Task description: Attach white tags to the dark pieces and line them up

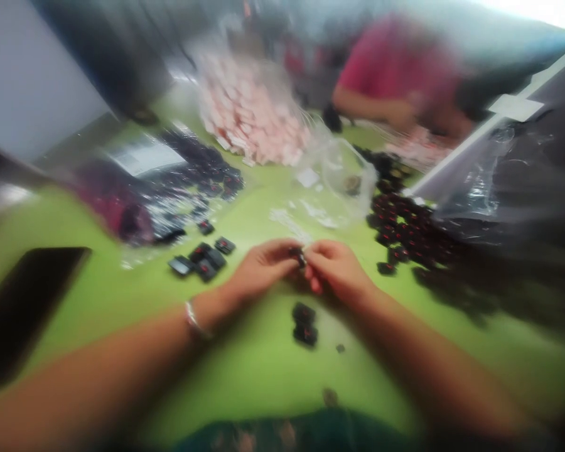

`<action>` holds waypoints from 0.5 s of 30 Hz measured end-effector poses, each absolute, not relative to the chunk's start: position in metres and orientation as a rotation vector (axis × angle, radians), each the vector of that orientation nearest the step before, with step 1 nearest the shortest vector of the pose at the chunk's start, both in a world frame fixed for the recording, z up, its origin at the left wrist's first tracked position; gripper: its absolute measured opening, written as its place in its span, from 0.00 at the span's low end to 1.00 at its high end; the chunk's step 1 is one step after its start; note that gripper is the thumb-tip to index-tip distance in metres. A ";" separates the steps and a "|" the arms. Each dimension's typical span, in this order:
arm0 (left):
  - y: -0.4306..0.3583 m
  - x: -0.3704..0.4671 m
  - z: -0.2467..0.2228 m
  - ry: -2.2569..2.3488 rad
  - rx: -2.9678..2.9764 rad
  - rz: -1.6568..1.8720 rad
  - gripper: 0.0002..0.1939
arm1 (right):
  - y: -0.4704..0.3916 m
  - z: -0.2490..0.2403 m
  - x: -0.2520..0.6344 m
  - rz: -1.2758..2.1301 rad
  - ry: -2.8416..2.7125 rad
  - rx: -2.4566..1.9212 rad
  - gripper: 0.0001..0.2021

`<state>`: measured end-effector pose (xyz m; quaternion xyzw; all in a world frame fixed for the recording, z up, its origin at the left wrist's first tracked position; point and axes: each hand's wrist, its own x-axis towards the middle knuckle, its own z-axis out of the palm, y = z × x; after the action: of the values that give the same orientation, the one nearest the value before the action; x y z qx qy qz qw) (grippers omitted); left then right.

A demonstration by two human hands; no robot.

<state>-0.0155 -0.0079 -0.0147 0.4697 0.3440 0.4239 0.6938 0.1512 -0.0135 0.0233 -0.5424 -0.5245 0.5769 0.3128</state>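
Both hands meet over the middle of a green table. My left hand, with a bracelet at its wrist, pinches a small black part. Closed fingers of my right hand touch the near side of that part; blur hides whether a smaller piece is between them. Just below the hands lie two black blocks with red marks, one beside the other. A small group of similar black pieces sits left of my left hand. Small white pieces are scattered just beyond my fingers.
A dark flat slab lies at the left. Clear bags of black parts and of pale pink pieces stand behind. A black pile and a grey bin are at right. Across sits a person in a pink top.
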 end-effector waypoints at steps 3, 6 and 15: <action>-0.007 -0.016 -0.015 0.773 1.012 0.948 0.19 | -0.014 0.024 0.151 1.579 -1.320 -1.368 0.11; -0.008 -0.017 -0.017 0.779 1.060 0.944 0.19 | -0.014 0.024 0.150 1.524 -1.359 -1.418 0.09; -0.013 -0.015 -0.018 0.905 1.314 0.976 0.16 | -0.013 0.025 0.148 1.293 -1.544 -1.519 0.07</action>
<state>-0.0148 -0.0130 -0.0179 0.5651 0.3896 0.4201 0.5936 0.1482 -0.0126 0.0248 -0.5737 -0.5829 0.4883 0.3045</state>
